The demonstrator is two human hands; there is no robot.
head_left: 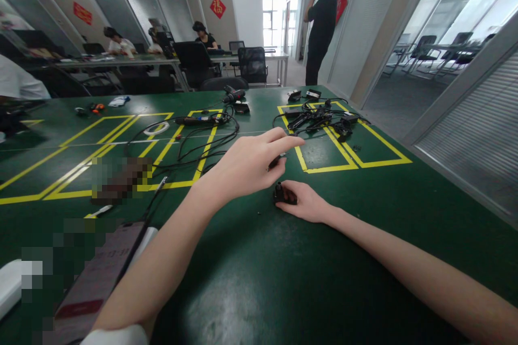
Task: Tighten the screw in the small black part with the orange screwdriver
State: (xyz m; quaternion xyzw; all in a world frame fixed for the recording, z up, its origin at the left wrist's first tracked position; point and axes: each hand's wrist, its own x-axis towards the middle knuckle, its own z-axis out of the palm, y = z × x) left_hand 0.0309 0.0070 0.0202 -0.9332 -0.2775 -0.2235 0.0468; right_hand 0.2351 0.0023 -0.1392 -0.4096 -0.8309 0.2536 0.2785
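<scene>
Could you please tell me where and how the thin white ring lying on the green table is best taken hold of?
I would pinch the near edge of the thin white ring from above, one finger inside: it lies flat, its middle is open, and the slim black-handled tool lies off its far right.

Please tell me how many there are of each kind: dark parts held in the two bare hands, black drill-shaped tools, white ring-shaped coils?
Dark parts held: 2 (small dark part in left hand, black part in right hand)
Black drill-shaped tool: 1
White ring-shaped coil: 1
Total: 4
</scene>
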